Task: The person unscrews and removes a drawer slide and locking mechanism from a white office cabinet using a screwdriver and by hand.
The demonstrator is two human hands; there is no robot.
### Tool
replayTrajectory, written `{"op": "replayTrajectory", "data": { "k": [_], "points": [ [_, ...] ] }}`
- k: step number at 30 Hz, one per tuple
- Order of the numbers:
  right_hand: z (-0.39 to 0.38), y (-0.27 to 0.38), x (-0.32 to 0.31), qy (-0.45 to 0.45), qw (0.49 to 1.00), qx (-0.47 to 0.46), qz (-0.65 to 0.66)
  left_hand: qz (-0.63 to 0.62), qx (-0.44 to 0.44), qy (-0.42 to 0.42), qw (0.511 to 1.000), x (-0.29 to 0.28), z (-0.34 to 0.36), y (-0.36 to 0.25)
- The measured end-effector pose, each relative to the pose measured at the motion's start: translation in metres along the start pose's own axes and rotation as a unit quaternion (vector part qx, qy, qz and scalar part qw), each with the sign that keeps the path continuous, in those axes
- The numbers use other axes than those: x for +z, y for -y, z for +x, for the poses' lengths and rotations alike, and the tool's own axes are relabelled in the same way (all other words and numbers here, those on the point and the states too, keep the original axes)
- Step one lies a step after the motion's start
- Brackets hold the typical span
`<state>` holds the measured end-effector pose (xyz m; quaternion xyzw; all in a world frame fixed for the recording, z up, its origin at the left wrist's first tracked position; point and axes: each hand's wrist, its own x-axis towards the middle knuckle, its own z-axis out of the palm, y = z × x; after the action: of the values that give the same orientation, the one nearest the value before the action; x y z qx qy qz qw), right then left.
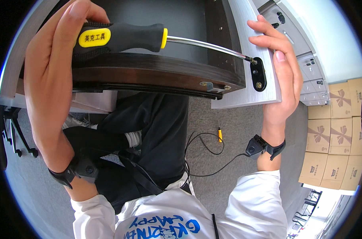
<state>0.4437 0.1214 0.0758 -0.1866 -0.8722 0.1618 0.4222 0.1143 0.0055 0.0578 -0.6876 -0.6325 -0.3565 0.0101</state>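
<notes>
The left hand (55,59) is wrapped tight round the black-and-yellow handle of a screwdriver (149,38), whose long axis runs from ten o'clock toward three, tip on the black bracket (258,74). The right hand (282,67) lies with fingers spread on the pale panel (244,93) around that bracket. Tan cardboard boxes (336,135) with bow prints are stacked at three to four o'clock.

A black rubber-grip screwdriver (121,38) carries a yellow collar and a yellow oval label, its shaft bright chrome. Its tip meets a glossy black oval metal bracket (258,74) with a brass-coloured screw, set on a pale grey wood-grain panel (248,85). The dark brown, nearly black desk (157,73) shows a reddish sheen along its edge. Black wristbands (264,146) contrast with white sleeves; the white shirt bears blue lettering. The grey carpeted floor (237,127) lies below tan cardboard boxes (334,139) printed with brown bows.
</notes>
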Motion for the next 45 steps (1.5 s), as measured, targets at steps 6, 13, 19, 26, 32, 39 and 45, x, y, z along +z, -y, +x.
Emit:
{"op": "replayTrajectory", "data": {
  "k": [6, 13, 19, 26, 32, 39, 45],
  "points": [
    [-0.001, 0.003, 0.002, -0.009, 1.000, 0.015, 0.000, 0.022, 0.040, 0.030, 0.998, -0.013, 0.003, -0.009],
    [0.002, 0.004, 0.003, -0.009, 1.000, 0.009, 0.003, 0.031, 0.038, -0.022, 0.999, -0.015, -0.002, 0.008],
    [0.000, 0.003, 0.006, -0.029, 0.999, 0.014, 0.034, -0.016, -0.058, -0.139, 0.988, 0.017, 0.009, -0.002],
    [-0.001, 0.005, 0.003, -0.030, 0.999, 0.015, 0.030, 0.052, -0.074, -0.112, 0.990, 0.010, 0.005, -0.009],
    [0.001, 0.003, 0.004, -0.024, 0.999, 0.011, 0.018, 0.080, -0.054, -0.197, 0.976, 0.013, -0.009, -0.029],
    [0.001, 0.004, 0.006, -0.016, 1.000, 0.015, 0.001, 0.068, -0.090, -0.200, 0.973, 0.013, -0.021, -0.039],
    [0.014, 0.017, -0.008, 0.057, 0.997, 0.033, -0.042, 0.000, -0.113, -0.253, 0.961, 0.020, -0.057, -0.056]
  ]
}}
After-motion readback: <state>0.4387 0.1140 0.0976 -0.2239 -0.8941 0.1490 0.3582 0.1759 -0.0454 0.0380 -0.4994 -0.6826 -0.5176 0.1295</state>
